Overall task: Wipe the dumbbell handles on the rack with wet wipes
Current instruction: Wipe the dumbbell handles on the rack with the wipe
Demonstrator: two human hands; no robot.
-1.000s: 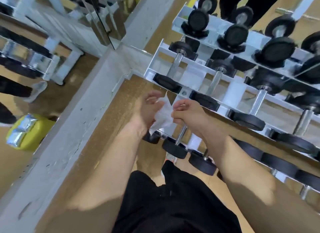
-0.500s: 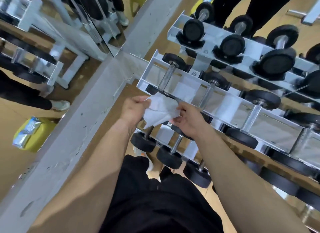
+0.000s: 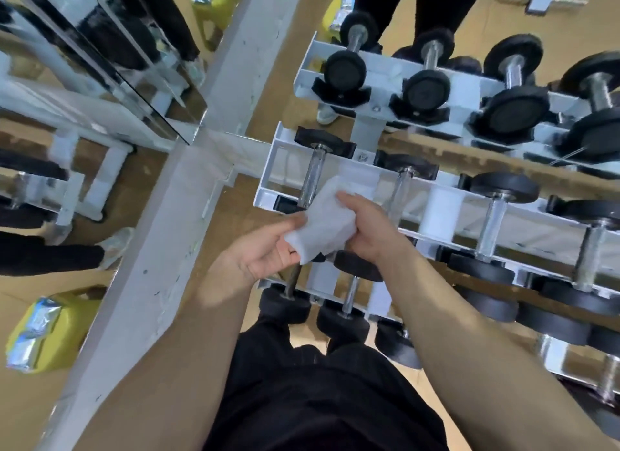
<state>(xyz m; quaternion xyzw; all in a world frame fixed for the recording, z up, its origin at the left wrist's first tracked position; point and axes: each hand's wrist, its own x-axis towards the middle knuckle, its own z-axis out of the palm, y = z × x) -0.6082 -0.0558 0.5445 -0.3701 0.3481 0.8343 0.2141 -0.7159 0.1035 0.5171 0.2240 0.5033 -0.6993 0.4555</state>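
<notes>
The wet wipe (image 3: 322, 222) could be dropped on the floor (image 3: 235, 222) if it is let go by one hand before it is wrapped round a bar, because it is soft and is held only at its sides. A dumbbell handle (image 3: 312, 179) could be left half cleaned if the wipe is kept bunched up. The dumbbell (image 3: 323, 142) could also be bumped and rolled in the rack (image 3: 268, 169) if it is rubbed too hard, and fingers could be squashed. The wipe is held up between both hands, in front of the near end of the leftmost handle on the middle shelf. It may be touching the bar, but that cannot be told from here. The left hand (image 3: 265, 252) is turned palm up, and the wipe's left edge is pinched by its thumb and fingers. The right hand (image 3: 365, 229) is curled over the wipe's right side.
</notes>
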